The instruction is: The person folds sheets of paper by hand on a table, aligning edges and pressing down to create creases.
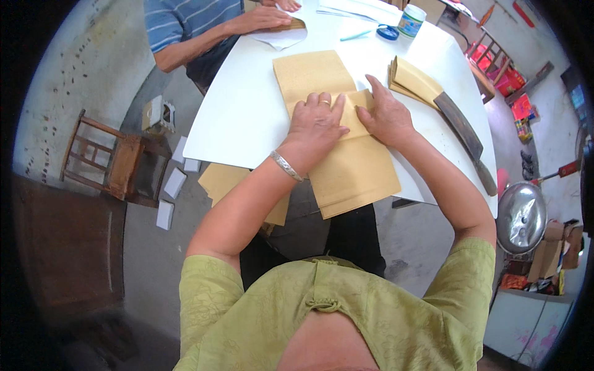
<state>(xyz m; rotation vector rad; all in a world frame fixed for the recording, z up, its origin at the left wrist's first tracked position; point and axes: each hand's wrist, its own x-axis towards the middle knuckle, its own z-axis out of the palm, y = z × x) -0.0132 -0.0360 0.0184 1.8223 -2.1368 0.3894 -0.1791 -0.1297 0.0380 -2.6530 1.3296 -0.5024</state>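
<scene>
Brown-yellow paper sheets (357,174) lie stacked before me on the white table, with a crease across their middle and the near end hanging past the table's edge. Palm down on the crease, my left hand (318,118) presses the paper, wearing a ring and a silver bracelet (285,165). At the right edge of the sheets is my right hand (387,113), thumb and forefinger apart beside a raised paper flap (360,98). To its right lies a folded paper bundle (414,81), touching the dark blade of a large knife (459,125).
Across the white table (232,120), another person's hand (260,20) rests on paper. A jar (411,21), its blue lid (387,32) and a pale-blue pen-like stick (356,35) stand or lie at the far side. More brown paper (227,178) is below the table edge, left of my legs. A wooden chair (124,160) stands left.
</scene>
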